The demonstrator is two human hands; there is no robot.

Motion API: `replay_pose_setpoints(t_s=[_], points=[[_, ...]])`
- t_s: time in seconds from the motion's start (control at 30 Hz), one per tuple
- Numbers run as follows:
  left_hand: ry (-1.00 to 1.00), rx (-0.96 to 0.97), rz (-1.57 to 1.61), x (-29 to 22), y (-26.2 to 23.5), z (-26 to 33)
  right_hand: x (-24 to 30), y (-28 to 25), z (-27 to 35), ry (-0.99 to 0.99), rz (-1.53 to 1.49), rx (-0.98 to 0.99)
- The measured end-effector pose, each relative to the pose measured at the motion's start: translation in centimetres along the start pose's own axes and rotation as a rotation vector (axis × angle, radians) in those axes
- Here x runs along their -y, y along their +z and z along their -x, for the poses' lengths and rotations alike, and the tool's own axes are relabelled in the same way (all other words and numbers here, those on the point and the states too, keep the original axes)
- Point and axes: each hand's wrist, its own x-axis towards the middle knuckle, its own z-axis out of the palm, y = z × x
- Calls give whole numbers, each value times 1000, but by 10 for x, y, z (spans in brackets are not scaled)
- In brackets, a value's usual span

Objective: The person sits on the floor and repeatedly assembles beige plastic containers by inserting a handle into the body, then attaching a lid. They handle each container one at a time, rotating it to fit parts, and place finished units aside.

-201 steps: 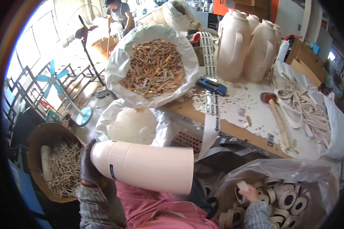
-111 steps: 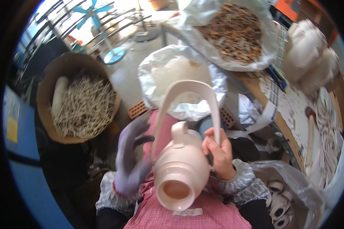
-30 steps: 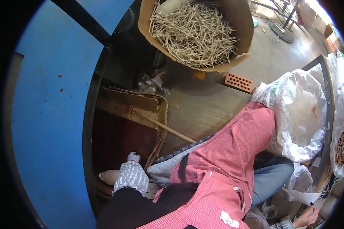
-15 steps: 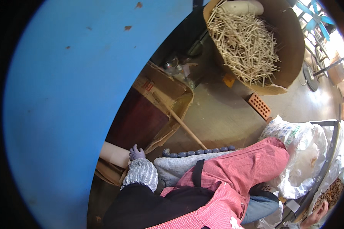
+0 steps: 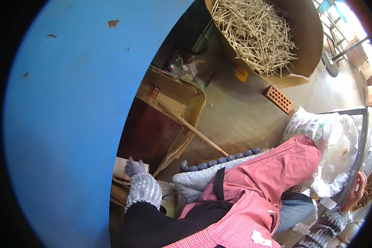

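My left hand [image 5: 135, 167], in a purple-grey glove below a patterned sleeve cover, lies at the end of a smooth white piece [image 5: 120, 167] beside the blue surface. Its fingers are apart and slightly smeared; they seem to touch that piece, whose far end is hidden. At the far right my bare right hand [image 5: 354, 191] is raised beside a dark metal bar [image 5: 356, 159], fingers loosely bent, nothing visible in them. Whether it touches the bar I cannot tell. Behind it are thin brown pieces [image 5: 371, 191] in white plastic.
A large blue surface [image 5: 78, 103] fills the left. Ahead stand a cardboard box [image 5: 199, 103] with a wooden stick [image 5: 202, 136] leaning across it, and a big carton of pale thin sticks [image 5: 256, 37]. A perforated brick [image 5: 279, 99] and white plastic bags [image 5: 314, 128] lie rightward.
My right hand has moved up and forward, so its sleeved forearm now shows. My left hand remains by the white piece, fingers shifted. The whole view has tilted slightly.
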Motion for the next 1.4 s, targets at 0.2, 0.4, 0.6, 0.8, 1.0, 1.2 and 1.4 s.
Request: replay_pose_setpoints(t_s=[0.2, 0.4, 0.6, 0.8, 1.0, 1.2, 1.4], points=[[-317, 133, 141, 83, 72, -41, -1, 6, 15, 145, -122, -11], [-209, -199, 100, 34, -23, -42, 2, 12, 32, 84, -146, 0], [-63, -12, 895, -8, -19, -102, 52, 27, 19, 74, -179, -39], [793, 446, 1453, -261, -176, 89, 55, 29, 42, 363, -476, -183], [1346, 1527, 1499, -353, -295, 327, 50, 49, 42, 304, -1227, -170], [2031, 1564, 1087, -390, -296, 480, 37, 43, 115, 732, -1534, -131], [2310, 1075, 431, -426, -295, 564, 33, 64, 167, 707, -1518, -274]])
